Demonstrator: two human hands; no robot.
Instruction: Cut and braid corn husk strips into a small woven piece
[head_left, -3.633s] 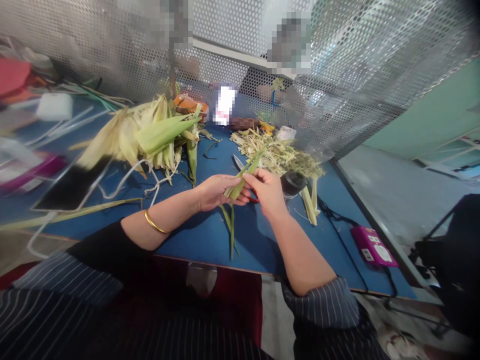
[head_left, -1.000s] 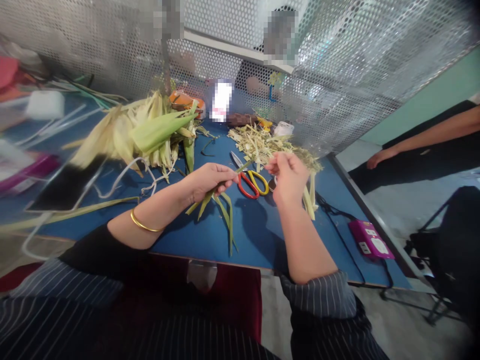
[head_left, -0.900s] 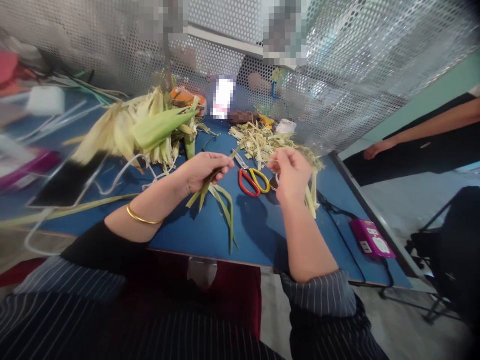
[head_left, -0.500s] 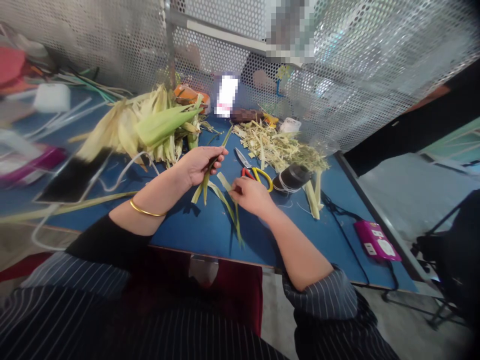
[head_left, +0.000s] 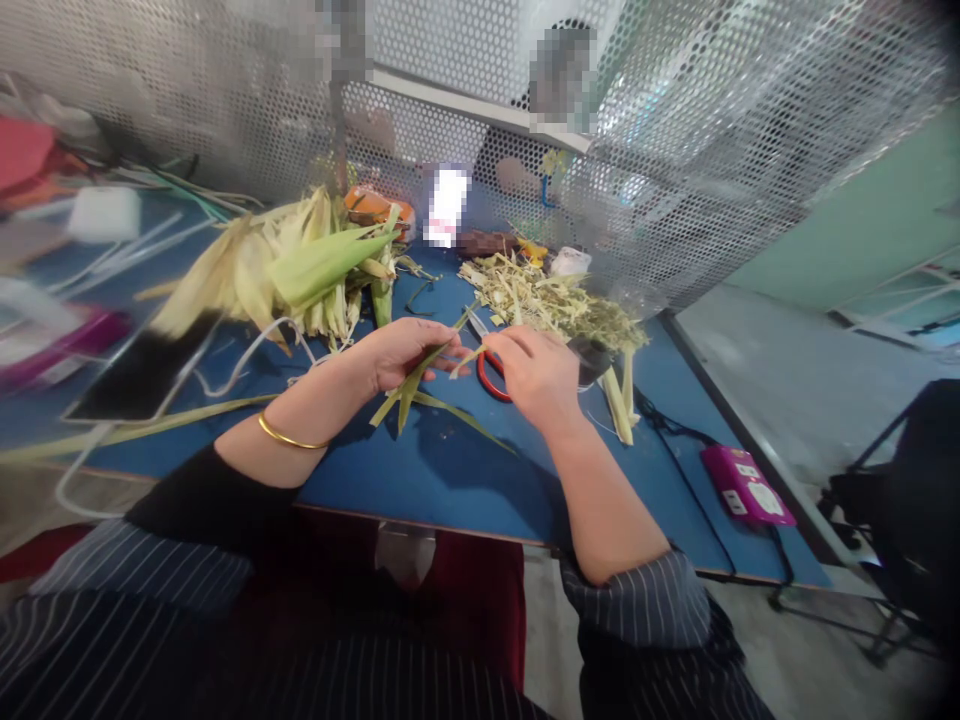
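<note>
Several green corn husk strips (head_left: pixel 409 393) are pinched in my left hand (head_left: pixel 397 352), their ends fanning out below and one narrow tip poking up past the fingers. My right hand (head_left: pixel 541 375) has thumb and fingers pressed together on a pale husk strip (head_left: pixel 468 362), which reaches across to the left fingertips. Partly behind the right hand lie scissors (head_left: pixel 491 382), with a red handle loop and the blades showing. Another thin strip (head_left: pixel 472 416) slants over the blue table below the hands. A dark thread spool (head_left: pixel 592 360) is mostly covered by my right hand.
A large bundle of corn husks (head_left: pixel 300 260) lies at the left, beside a black tablet-like panel (head_left: pixel 142 375) and a white cable. Shredded husk (head_left: pixel 555 300) is heaped at the back. At the right sits a purple packet (head_left: pixel 748 486) near black cords. Perforated metal mesh (head_left: pixel 465 125) stands behind.
My right hand has risen from the tabletop, bringing a pale husk strip up to the left hand's fingertips. It now covers most of the spool and the scissors' yellow handle.
</note>
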